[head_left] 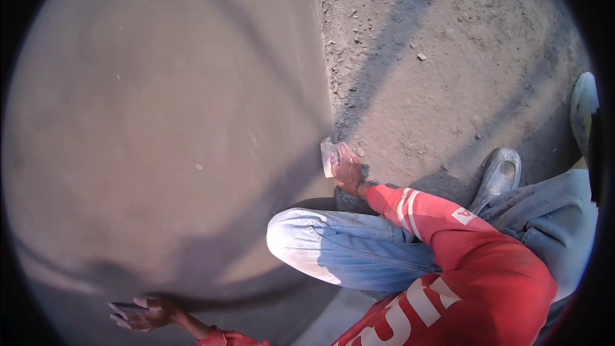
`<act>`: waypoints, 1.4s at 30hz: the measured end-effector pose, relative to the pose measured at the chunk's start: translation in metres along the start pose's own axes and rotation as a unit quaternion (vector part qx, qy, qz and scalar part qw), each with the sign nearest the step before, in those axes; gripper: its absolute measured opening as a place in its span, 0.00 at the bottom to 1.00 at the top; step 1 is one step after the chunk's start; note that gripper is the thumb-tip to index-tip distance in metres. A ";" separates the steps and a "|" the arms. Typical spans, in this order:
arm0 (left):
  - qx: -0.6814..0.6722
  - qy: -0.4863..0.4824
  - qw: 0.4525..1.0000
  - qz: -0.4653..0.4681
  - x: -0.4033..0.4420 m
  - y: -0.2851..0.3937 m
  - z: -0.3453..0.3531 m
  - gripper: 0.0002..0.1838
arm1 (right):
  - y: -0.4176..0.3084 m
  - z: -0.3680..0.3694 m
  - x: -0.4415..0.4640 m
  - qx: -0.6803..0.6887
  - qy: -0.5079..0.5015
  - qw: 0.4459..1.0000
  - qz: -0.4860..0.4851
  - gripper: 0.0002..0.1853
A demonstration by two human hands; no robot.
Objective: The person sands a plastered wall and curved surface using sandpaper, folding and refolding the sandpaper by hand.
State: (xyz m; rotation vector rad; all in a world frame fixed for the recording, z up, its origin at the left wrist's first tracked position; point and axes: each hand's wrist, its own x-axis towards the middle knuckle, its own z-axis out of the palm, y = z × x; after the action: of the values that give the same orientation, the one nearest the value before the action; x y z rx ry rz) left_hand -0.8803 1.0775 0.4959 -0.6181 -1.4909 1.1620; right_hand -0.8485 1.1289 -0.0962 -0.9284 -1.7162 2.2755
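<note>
Here, the right hand (pixel 347 168) pinches a flat piece (pixel 327 157) by the right edge of the smooth patch (pixel 160 109). The left hand (pixel 146 316), fingers spread, is near the patch's bottom left.

flat piece (pixel 328 159) partly hidden by right hand (pixel 347 168), left sleeve (pixel 227 338) cut at bottom, pale shape (pixel 584 106) cropped right

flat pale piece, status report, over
Right hand gripping flat pale piece by smooth surface's edge. Left hand open, fingers spread. Only shadow across surface.
</note>
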 end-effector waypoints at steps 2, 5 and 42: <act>0.012 -0.011 1.000 -0.007 -0.011 -0.001 0.003 0.32 | -0.013 -0.004 0.032 -0.009 0.066 0.997 -0.026 0.14; 0.001 -0.010 1.000 -0.020 -0.029 0.012 0.013 0.33 | -0.065 -0.039 0.165 0.009 0.159 0.983 -0.094 0.11; -0.029 -0.015 0.999 -0.007 -0.041 0.041 0.044 0.32 | -0.053 -0.038 0.219 -0.034 0.197 0.977 -0.074 0.11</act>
State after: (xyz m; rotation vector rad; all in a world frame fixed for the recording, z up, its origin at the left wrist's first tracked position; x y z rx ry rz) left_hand -0.9192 1.0432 0.4448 -0.6313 -1.5572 1.1255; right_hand -1.0153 1.2792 -0.1381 -1.1331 -1.6305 1.8013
